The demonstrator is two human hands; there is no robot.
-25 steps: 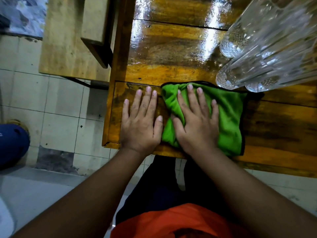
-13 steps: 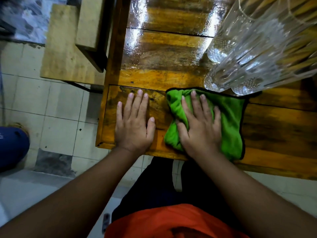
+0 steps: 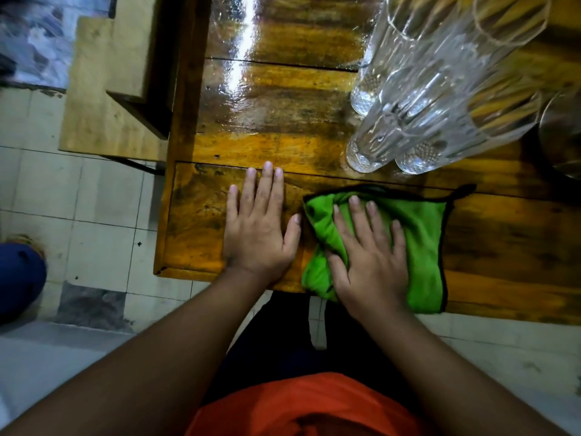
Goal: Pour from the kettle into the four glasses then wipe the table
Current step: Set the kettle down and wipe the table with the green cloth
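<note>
Cloth (image 3: 421,234) farther right, under fingers (image 3: 356,215)

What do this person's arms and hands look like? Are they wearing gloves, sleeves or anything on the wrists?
Both arms are bare all the way into view, with no sleeves showing. The left hand and right hand have no gloves, and no rings, watch or bands show on them. The fingers have short, plain nails. Lower down, an orange garment shows over dark clothing.

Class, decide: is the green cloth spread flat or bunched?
Partly bunched: the green cloth lies flat on its right side, but folds gather under the right hand.
</note>
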